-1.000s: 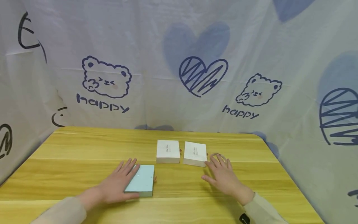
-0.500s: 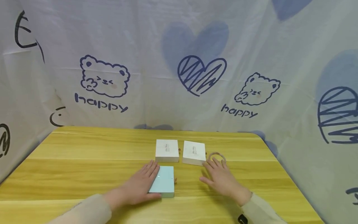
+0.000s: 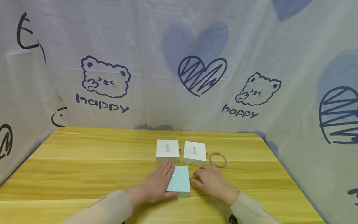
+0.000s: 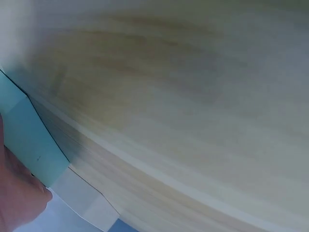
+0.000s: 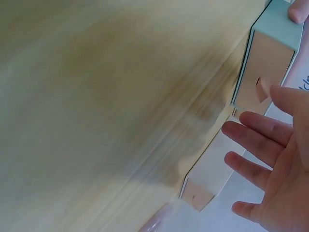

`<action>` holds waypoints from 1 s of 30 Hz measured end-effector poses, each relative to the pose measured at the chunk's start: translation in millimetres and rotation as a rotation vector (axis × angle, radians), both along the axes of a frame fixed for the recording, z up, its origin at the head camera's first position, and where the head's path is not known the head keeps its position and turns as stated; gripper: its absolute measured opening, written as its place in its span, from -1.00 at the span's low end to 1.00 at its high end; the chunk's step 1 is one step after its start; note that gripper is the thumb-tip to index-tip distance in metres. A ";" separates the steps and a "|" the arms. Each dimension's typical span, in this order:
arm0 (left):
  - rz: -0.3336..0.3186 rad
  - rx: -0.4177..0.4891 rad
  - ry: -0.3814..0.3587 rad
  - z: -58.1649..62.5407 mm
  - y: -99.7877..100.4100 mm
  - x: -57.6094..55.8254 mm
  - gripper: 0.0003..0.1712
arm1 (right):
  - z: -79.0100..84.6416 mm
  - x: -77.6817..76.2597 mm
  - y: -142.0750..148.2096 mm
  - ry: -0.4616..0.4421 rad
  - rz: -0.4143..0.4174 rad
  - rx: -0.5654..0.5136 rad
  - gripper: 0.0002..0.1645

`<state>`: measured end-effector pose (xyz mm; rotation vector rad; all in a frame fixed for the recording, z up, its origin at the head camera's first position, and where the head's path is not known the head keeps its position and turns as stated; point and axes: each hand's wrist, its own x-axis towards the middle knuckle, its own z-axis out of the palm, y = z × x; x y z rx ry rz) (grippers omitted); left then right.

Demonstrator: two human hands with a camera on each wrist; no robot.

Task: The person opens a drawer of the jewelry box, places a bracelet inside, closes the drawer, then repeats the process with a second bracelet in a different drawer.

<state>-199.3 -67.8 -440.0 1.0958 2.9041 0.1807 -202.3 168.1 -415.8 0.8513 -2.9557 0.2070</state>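
A light blue drawer box (image 3: 180, 177) lies on the table in front of me. My left hand (image 3: 155, 188) holds its left part, with the fingers laid toward the back edge and the thumb along the front face. Facing right, the box's pinkish drawer front (image 5: 265, 63) carries a small ribbon tab (image 5: 262, 90). My right hand (image 3: 211, 180) hovers beside that end, fingers spread and thumb tip close to the tab; contact cannot be told. In the right wrist view this hand (image 5: 280, 164) has nothing in its fingers.
Two white boxes with printed lids, a left one (image 3: 167, 147) and a right one (image 3: 195, 150), lie behind the light blue box. A pinkish bangle (image 3: 225, 160) lies right of them. A printed cloth (image 3: 156, 102) hangs behind the wooden table (image 3: 84, 168).
My left hand has slid the light blue box to the right, in front of the white boxes. My right hand has moved left from beside the bangle to the box's drawer end.
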 end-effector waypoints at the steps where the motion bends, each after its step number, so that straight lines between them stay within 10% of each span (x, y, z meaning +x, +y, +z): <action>1: -0.001 -0.001 0.003 0.4 1.0 0.0 0.09 | 0.2 -0.2 -2.2 0.000 -0.001 0.004 -0.68; 14: 0.006 -0.035 0.009 6.5 3.3 1.0 0.06 | -3.6 -5.4 -23.4 -0.098 -0.101 -0.174 -0.85; 22: 0.007 -0.052 0.021 4.8 3.9 0.3 0.07 | -2.3 -7.7 -25.8 -0.273 -0.170 -0.409 -0.50; 30: 0.005 -0.063 0.022 3.8 3.8 -0.2 0.07 | -1.0 -5.0 -23.3 -0.271 -0.218 -0.421 -0.78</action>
